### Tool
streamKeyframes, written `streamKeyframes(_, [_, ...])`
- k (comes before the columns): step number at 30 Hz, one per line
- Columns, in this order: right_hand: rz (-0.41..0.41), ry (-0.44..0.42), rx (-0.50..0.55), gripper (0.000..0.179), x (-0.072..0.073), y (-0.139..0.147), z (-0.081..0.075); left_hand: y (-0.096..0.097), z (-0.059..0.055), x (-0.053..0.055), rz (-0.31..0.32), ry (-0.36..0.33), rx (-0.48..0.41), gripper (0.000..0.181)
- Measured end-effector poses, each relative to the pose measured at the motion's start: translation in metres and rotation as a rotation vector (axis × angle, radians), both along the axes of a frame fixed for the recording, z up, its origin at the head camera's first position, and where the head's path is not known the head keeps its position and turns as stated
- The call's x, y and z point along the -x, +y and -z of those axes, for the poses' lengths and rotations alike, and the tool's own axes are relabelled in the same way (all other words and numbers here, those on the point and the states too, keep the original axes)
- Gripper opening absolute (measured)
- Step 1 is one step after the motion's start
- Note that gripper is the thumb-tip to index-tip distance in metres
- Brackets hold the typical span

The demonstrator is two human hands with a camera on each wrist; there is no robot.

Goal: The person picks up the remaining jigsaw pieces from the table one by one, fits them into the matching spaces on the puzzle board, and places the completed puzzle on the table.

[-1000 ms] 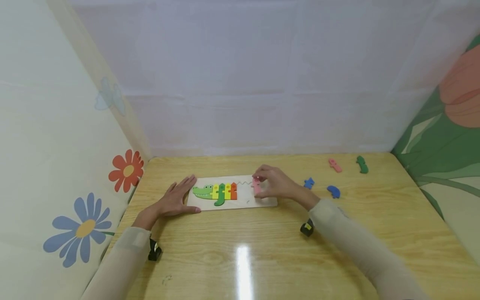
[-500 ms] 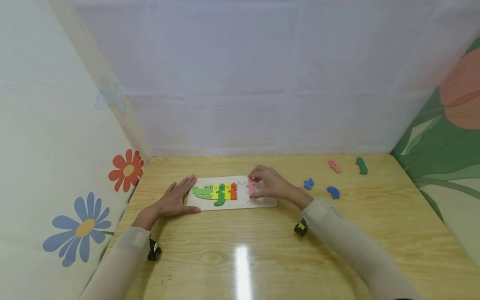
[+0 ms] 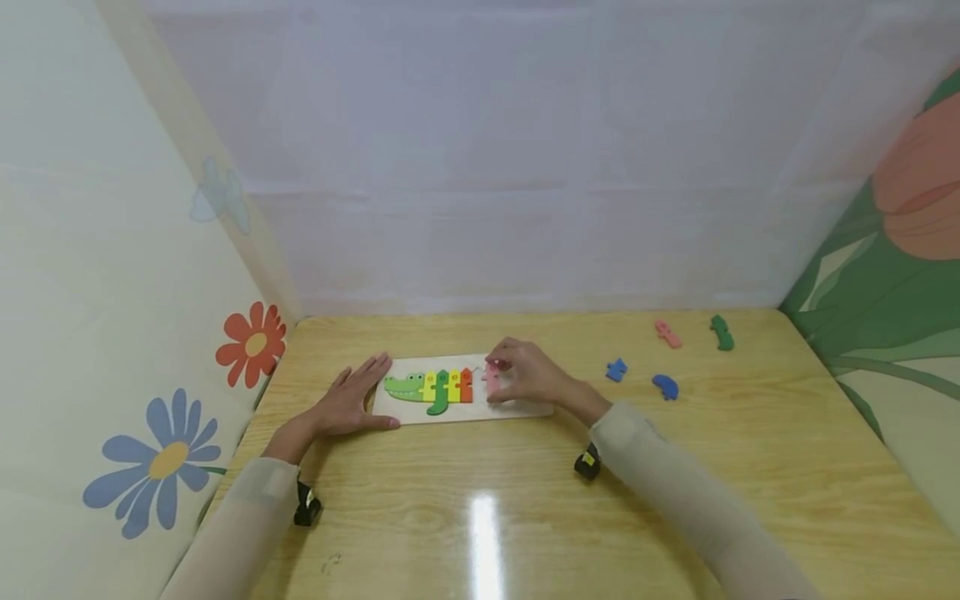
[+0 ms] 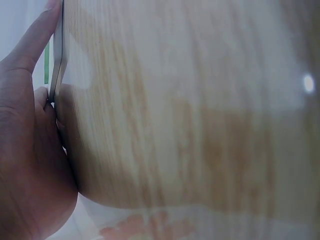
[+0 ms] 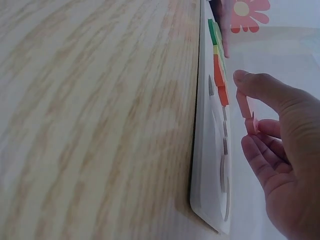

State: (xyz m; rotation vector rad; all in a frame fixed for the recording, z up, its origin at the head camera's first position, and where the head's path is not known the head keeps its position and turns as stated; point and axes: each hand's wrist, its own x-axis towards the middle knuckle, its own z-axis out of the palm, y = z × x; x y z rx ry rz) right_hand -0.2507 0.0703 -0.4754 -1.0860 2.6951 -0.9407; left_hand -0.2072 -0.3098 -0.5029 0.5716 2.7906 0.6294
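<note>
A pale wooden puzzle board (image 3: 480, 412) lies on the table with part of a crocodile set in it. From the left come the light green head (image 3: 405, 387), yellow and green pieces, then an orange piece (image 3: 467, 385). My left hand (image 3: 348, 402) rests at the board's left end, fingers and thumb spread along its corners. Thumb and fingers of my right hand (image 3: 536, 375) pinch a pink puzzle piece (image 3: 492, 377) over the board, just right of the orange one. In the right wrist view the pink piece (image 5: 242, 104) is held above the empty recess (image 5: 218, 135).
Loose puzzle pieces lie to the right on the table: a small blue one (image 3: 617, 369), a curved blue one (image 3: 665, 387), a pink one (image 3: 667, 334) and a dark green one (image 3: 722, 333). A white cloth wall (image 3: 480, 167) stands behind the table, with flower-printed panels at both sides.
My right hand has carried the pink piece leftward over the board, closer to the orange piece. The left hand has stayed at the board's left end.
</note>
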Motion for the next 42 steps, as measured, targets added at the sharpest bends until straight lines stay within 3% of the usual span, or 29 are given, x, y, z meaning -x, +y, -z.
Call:
streamKeyframes(23, [-0.014,-0.012,0.026,0.069,0.0,-0.018,0.007,-0.001,0.004,0.0,-0.005,0.008,-0.009,0.12])
streamKeyframes(42, [0.008,-0.024,-0.032,0.069,0.001,-0.026,0.013,-0.001,0.005,0.001,-0.006,0.007,-0.005,0.12])
